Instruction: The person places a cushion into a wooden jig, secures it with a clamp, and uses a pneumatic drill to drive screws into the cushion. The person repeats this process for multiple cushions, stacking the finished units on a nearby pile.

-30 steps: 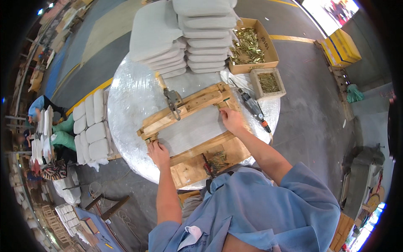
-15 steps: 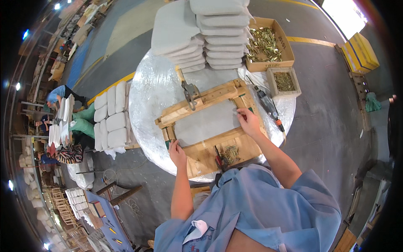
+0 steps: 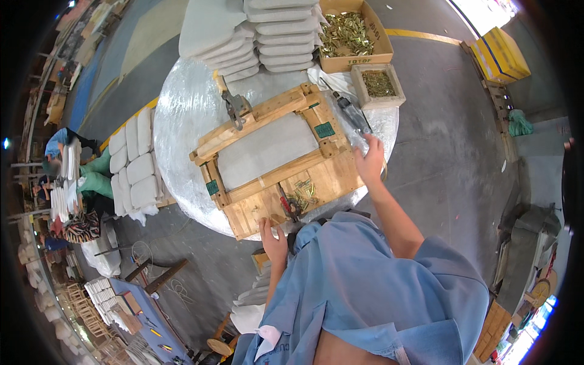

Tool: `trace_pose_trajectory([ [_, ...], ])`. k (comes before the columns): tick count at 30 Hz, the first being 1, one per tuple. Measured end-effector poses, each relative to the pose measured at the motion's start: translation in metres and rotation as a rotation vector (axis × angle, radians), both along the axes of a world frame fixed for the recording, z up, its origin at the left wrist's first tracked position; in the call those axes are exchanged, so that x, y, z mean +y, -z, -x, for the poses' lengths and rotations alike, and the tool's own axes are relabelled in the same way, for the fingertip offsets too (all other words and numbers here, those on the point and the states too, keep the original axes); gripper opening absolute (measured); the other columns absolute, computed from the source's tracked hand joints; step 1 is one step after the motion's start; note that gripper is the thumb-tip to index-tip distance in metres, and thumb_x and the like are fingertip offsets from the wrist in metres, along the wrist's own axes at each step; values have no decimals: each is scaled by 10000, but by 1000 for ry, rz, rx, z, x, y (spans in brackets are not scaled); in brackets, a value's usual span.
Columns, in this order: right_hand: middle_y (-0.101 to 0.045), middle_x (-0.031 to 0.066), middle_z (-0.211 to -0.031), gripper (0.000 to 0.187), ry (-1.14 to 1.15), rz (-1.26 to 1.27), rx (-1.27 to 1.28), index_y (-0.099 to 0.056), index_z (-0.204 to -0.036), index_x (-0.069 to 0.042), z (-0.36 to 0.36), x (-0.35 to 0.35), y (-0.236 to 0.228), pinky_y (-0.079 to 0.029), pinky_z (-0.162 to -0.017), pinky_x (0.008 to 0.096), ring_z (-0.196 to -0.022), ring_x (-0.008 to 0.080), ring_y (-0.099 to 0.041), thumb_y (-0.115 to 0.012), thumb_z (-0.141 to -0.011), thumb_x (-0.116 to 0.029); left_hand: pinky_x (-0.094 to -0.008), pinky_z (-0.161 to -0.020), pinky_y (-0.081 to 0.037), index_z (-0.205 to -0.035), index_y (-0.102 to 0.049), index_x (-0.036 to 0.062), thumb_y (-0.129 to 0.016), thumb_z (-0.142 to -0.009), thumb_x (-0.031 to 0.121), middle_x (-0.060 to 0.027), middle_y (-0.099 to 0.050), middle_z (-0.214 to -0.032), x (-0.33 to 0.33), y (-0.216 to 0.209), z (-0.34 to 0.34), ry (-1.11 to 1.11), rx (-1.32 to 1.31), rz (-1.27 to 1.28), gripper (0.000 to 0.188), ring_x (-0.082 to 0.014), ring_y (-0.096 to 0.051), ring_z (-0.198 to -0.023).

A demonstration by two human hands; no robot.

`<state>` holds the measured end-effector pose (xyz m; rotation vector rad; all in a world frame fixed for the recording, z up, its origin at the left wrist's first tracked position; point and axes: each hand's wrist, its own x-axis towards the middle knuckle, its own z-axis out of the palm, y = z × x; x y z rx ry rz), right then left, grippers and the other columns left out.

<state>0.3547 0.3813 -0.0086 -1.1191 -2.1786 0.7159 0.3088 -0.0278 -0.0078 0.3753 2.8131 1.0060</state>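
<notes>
A wooden frame (image 3: 274, 171) lies tilted on the round, film-wrapped table, with a grey padded panel (image 3: 267, 152) inside it. A metal toggle clamp (image 3: 236, 111) stands at its far rail. My right hand (image 3: 368, 163) is at the frame's right side, fingers apart, fingertips at the rear end of a dark power screwdriver (image 3: 353, 114). It partly hides that end, and no firm grip shows. My left hand (image 3: 275, 243) is open at the near edge of the wooden board (image 3: 243, 216). Red-handled pliers (image 3: 286, 202) and a pile of small brass-coloured fasteners (image 3: 303, 194) lie on that board.
Stacks of grey padded panels (image 3: 283, 30) stand at the table's far side. Beside them are a cardboard box (image 3: 359, 59) and a smaller tray (image 3: 360, 97), both holding brass-coloured pieces. More cushions (image 3: 131, 161) are stacked left, near other people. A yellow box (image 3: 500, 55) stands far right.
Both hands have left the frame's sides. My right hand has moved to the screwdriver's rear end, my left back to the board's near edge. The whole view has shifted.
</notes>
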Motion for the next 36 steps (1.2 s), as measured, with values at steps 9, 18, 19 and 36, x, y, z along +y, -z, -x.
trace_pose_trajectory([
  [9, -562, 204, -1528, 831, -77, 67, -437, -477, -1564, -125, 89, 73, 11, -473, -1149, 543, -1403, 443, -531, -805, -808, -229, -460, -1058, -547, -1308, -705, 48, -642, -1035, 230, -169, -721, -1359, -19, -20, 23, -12, -68, 120, 334, -375, -672, -1278],
  [18, -691, 305, -1314, 802, -84, 267, -281, -540, -1406, 8, 77, 88, 36, -534, -1056, 522, -1248, 470, -669, -846, -749, -335, -465, -917, -584, -1140, -755, 118, -657, -1011, 283, -121, -760, -1190, -10, -21, 38, -103, -150, 99, 232, -358, -722, -1125],
  [19, -696, 303, -1297, 766, -97, 324, -221, -581, -1364, 30, 69, 72, 29, -533, -1050, 509, -1237, 463, -673, -847, -738, -321, -467, -909, -584, -1130, -760, 111, -657, -1013, 288, -127, -762, -1173, -13, -20, 39, -132, -173, 122, 236, -361, -726, -1116],
  [36, -700, 177, -1078, 591, -820, 510, -151, -642, -1204, -58, -38, -81, -94, -561, -897, 455, -1011, 382, -708, -923, -693, -153, -277, -674, -571, -1228, -757, 111, -757, -1005, 507, -14, -768, -1017, 149, -82, 69, 147, -1159, -621, 454, -126, -720, -853],
])
